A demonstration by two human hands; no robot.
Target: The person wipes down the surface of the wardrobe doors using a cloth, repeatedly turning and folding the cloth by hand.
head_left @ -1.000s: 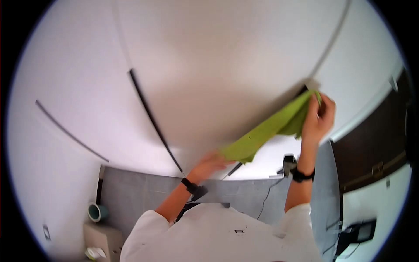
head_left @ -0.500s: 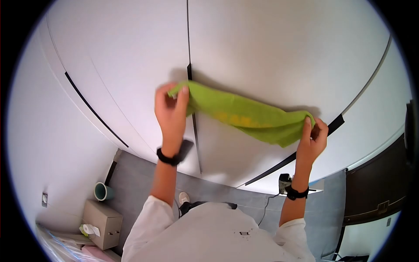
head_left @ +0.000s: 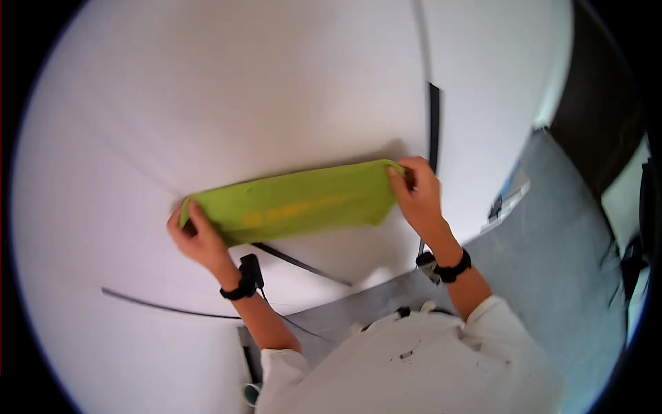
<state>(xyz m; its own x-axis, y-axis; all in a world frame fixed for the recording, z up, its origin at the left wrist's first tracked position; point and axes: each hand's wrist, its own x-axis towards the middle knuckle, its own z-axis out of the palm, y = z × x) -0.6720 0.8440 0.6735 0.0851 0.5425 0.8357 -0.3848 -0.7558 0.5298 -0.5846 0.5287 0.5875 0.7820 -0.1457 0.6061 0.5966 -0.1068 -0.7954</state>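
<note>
A green cloth (head_left: pixel 296 201) with faint yellow lettering is stretched sideways in front of white cabinet doors (head_left: pixel 276 90). My left hand (head_left: pixel 198 236) pinches its left end between thumb and fingers. At the other end, my right hand (head_left: pixel 418 193) grips the upper right corner. The lower edge hangs loose, and whether the cloth touches the door surface I cannot tell. Each wrist wears a black strap with a small device attached.
Long black handles (head_left: pixel 434 127) run along the door edges. Grey floor (head_left: pixel 558 255) lies below and to the right, with a dark door (head_left: pixel 600 96) at the far right. Part of a green bin (head_left: pixel 252 393) shows at the bottom.
The view has turned and tilted. The cloth now looks flatter and more tautly spread, its left end lower and its right end higher. Both hands keep their hold.
</note>
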